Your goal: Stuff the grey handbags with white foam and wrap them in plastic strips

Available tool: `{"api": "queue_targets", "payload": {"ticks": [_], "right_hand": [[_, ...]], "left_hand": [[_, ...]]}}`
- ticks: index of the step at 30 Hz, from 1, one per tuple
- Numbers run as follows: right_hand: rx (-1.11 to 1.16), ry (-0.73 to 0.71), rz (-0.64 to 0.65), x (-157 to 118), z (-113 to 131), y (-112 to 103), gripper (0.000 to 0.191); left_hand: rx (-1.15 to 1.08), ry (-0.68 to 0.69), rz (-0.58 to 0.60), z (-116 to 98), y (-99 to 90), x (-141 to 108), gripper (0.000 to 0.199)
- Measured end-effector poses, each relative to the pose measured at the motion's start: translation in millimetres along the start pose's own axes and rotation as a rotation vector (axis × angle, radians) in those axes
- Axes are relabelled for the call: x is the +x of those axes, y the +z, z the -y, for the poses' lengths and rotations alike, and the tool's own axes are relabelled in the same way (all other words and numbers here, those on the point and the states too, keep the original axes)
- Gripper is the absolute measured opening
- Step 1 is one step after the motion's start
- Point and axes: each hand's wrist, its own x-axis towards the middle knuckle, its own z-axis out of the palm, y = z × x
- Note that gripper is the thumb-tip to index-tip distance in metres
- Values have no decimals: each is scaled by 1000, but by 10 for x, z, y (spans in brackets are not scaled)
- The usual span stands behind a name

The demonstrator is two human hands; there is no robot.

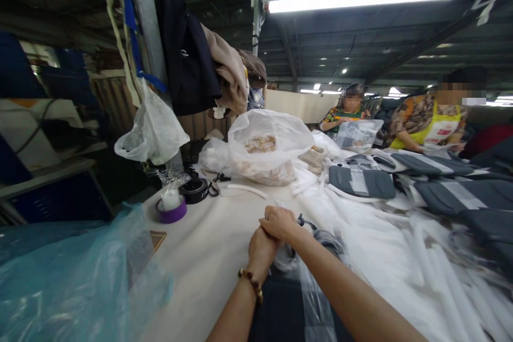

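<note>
Directly ahead of me my left hand (261, 250), with a beaded bracelet on its wrist, meets my right hand (280, 222). The right fingers curl over the left ones. Both hands look closed; whatever lies between them is hidden. Below the wrists lies a dark grey padded piece (276, 304), crossed by a band of clear plastic film (315, 304). Just right of the hands is a bundle of clear plastic and dark straps (331, 243).
A large open plastic bag (276, 165) stands behind the hands. Purple tape (172, 212) and black tape (195, 190) sit left, near bluish plastic sheeting (72, 278). Grey padded pieces (363, 181) and white wrapping (368, 235) cover the right side. Two co-workers (425, 120) handle items beyond.
</note>
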Motion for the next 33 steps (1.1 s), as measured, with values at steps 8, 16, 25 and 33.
{"api": "queue_targets", "payload": {"ticks": [8,16,25,33], "right_hand": [[-28,18,54,146,-42,144,22],[63,73,23,282,-159,207,23],[277,104,-168,28,-393,60,30],[391,451,-320,-647,-1499,-137,28]], "left_hand": [[64,-125,63,16,0,-59,24],[117,-137,95,34,-28,-147,19],[248,-63,66,15,-134,-234,26],[343,521,-247,-387,100,-629,29]]}}
